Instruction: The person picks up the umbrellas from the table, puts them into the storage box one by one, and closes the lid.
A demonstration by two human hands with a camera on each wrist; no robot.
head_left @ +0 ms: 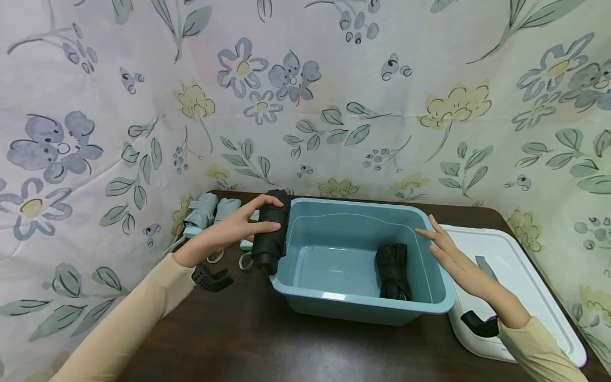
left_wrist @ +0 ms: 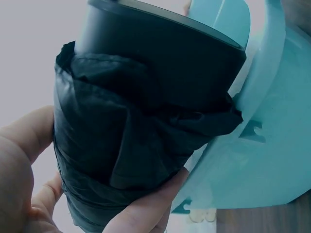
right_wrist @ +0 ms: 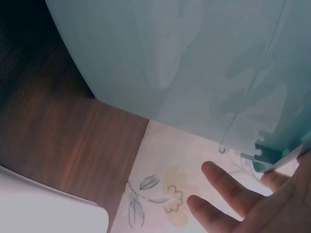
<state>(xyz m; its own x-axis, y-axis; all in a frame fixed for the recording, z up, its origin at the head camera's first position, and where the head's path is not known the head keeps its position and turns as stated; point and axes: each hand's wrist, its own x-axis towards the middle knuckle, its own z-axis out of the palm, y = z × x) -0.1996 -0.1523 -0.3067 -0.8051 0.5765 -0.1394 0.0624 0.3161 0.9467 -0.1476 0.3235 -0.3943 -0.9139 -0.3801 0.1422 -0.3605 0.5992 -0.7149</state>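
My left hand [head_left: 238, 227] grips a folded black umbrella [head_left: 272, 231], thumb on one side and fingers round the other. The umbrella stands tilted against the left rim of a blue-green plastic bin [head_left: 348, 303]. In the left wrist view the umbrella's dark handle end [left_wrist: 160, 53] points up, with loose black fabric bunched below it. A second folded black umbrella [head_left: 394, 270] lies inside the bin, toward its right end. At the bin's right rim is my right hand [head_left: 453, 260], its fingers extended and holding nothing.
Several folded pale green umbrellas [head_left: 202, 209] with wrist loops lie behind my left hand. A white lid [head_left: 520, 286] with a grey latch rests on the dark wooden table [head_left: 215, 339] to the right, partly under my right forearm. Flowered cloth [head_left: 310, 106] hangs behind the table.
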